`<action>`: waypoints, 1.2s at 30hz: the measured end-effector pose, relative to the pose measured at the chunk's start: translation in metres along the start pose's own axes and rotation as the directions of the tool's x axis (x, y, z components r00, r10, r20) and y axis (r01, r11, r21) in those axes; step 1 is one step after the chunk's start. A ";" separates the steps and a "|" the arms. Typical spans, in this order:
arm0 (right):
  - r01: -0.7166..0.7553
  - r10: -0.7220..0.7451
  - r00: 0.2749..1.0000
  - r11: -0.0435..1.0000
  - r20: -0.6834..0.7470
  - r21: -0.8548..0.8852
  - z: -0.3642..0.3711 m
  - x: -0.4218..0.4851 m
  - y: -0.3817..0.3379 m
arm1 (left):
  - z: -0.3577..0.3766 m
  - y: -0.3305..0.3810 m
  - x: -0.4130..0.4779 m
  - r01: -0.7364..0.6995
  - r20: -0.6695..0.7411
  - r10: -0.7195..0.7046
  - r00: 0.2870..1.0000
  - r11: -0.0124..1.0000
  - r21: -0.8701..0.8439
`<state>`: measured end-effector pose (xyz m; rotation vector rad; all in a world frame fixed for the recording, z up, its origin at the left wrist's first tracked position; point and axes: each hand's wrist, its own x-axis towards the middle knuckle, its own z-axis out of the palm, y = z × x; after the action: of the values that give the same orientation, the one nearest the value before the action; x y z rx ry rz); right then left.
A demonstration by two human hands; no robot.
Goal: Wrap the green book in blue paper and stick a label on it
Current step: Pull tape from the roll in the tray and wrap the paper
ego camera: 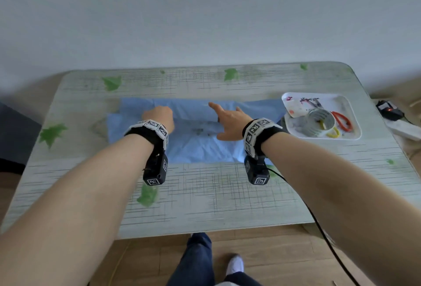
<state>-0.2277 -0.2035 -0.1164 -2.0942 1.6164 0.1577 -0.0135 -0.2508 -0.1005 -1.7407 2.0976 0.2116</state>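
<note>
- Two hands work on the blue paper (205, 149), which lies crumpled across the middle of the table (205, 196); its far edge is folded toward the person as a long flap running from 9 to 3 o'clock
- Green book (198, 129): only a darker mottled patch shows, between the hands at the near edge of the flap; paper covers the rest, so the outline cannot be confirmed
- Left hand (159, 117): rests on the flap at 9 o'clock of the patch, knuckles up, fingers curled away from the camera; whether they pinch paper cannot be told
- Right hand (230, 121): at 3 o'clock of the patch, fingers uncurled, index finger stretched toward 11 o'clock along the flap, thumb spread toward 9 o'clock on the lower sheet; it grips nothing and appears to press the paper flat
- Step in hand, as judged: the first long fold over the book, held down and smoothed
- Next move calls for: drawing the near sheet edge toward 12 o'clock over the flap, kept taut, then one hand holding the seam while the other fetches tape
- Supplies: white tray (339, 103) at 3 o'clock of the paper, holding a tape roll (320, 122), red-handled scissors (341, 121) and a printed sheet (296, 106), probably the label; label not yet applied
</note>
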 end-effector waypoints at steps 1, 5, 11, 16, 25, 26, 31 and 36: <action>-0.014 0.014 1.000 1.000 0.015 0.011 0.002 0.000 0.001 | 0.002 0.002 0.000 -0.030 0.029 0.030 0.999 0.999 -0.028; -0.010 0.009 0.999 1.000 0.033 0.004 0.000 -0.002 0.005 | 0.006 0.011 -0.005 -0.172 0.085 0.186 0.979 0.974 -0.148; -0.020 0.016 0.999 0.995 -0.040 -0.102 -0.012 -0.015 0.005 | -0.009 0.022 -0.011 -0.267 0.153 0.306 0.940 0.935 -0.233; -0.073 0.065 0.997 0.984 -0.052 -0.162 0.005 -0.032 -0.001 | -0.001 0.039 -0.030 -0.326 0.177 0.358 0.917 0.926 -0.188; -0.121 0.089 0.989 0.949 -0.121 -0.291 0.024 -0.050 -0.025 | 0.014 0.043 -0.067 -0.260 0.086 0.256 0.963 0.965 0.032; -0.121 0.086 0.988 0.949 -0.129 -0.293 0.026 -0.050 -0.028 | 0.018 0.040 -0.071 -0.238 0.061 0.234 0.970 0.970 0.057; -0.084 0.052 0.990 0.962 -0.128 -0.261 0.034 -0.057 -0.041 | 0.035 0.025 -0.093 -0.085 0.079 0.080 0.994 0.995 0.052; 0.056 -0.054 0.998 0.982 0.016 -0.180 0.041 -0.066 -0.042 | 0.047 0.014 -0.113 0.007 0.105 -0.009 0.994 1.000 0.017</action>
<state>-0.2001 -0.1198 -0.1142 -2.2670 1.5881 0.3073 -0.0014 -0.1286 -0.1005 -1.6905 2.0113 0.2766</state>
